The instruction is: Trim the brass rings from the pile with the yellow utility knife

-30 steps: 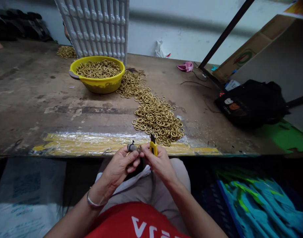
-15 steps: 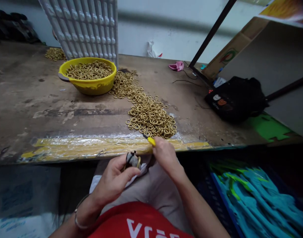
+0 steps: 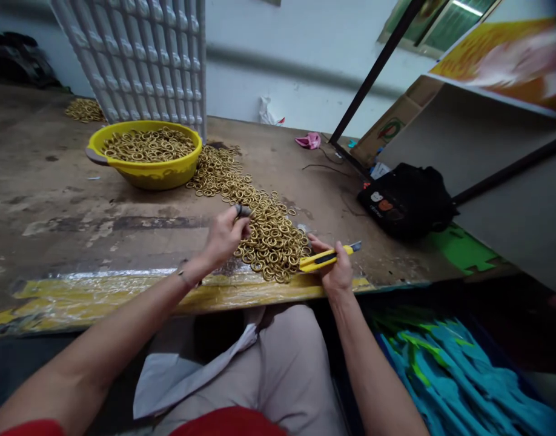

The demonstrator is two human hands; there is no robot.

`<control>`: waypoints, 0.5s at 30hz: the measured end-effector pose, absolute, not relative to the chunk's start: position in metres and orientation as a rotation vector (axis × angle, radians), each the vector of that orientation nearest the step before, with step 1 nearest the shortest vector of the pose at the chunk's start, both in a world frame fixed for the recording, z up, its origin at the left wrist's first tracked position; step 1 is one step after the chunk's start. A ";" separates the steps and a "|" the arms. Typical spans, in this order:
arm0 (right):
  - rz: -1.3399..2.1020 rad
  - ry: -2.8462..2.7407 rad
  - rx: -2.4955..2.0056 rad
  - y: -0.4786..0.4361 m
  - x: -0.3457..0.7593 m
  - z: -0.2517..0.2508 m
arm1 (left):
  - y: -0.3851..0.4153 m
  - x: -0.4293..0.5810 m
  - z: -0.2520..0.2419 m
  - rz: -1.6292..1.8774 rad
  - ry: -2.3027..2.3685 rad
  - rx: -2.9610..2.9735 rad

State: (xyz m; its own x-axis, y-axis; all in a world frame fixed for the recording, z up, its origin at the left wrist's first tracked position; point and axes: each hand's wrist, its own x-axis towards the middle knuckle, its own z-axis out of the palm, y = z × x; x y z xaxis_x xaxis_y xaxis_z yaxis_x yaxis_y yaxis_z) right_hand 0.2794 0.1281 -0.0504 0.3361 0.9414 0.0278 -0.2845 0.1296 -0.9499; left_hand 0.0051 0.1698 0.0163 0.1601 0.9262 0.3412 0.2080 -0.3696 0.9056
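My right hand [image 3: 336, 271] grips a yellow utility knife [image 3: 321, 259], its blade pointing right, away from the pile. The knife's rear end is by the right edge of a heap of brass-coloured rings [image 3: 275, 236]. Over the left side of this heap is my left hand [image 3: 226, 235], fingers curled and closed. A grey and black wrapping [image 3: 243, 211] covers one of its fingers. Brass colour shows at that fingertip, but whether a ring is held there I cannot make out.
A yellow basin [image 3: 157, 177] full of rings stands at the left before a grey ribbed plastic panel [image 3: 155, 60]. A black bag [image 3: 407, 200] lies at the right beside a dark metal frame [image 3: 378, 66]. Below right are turquoise pieces [image 3: 469, 369] in a crate.
My left hand has moved from above my lap forward to the ring heap. My right hand has shifted right, and the knife now points right instead of toward the heap. The view has tilted up.
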 end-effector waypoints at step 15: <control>0.725 -0.828 -1.247 0.146 0.202 -0.070 | 0.291 0.079 -0.037 0.747 0.983 2.350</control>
State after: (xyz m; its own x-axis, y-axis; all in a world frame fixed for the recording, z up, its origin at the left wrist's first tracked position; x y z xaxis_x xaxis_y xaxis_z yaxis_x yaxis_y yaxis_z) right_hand 0.2019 0.1459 -0.0699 0.5218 0.8417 0.1384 -0.0269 0.1784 -0.9836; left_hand 0.0792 0.2913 -0.0365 0.5923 0.7495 0.2957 0.4859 -0.6250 0.6109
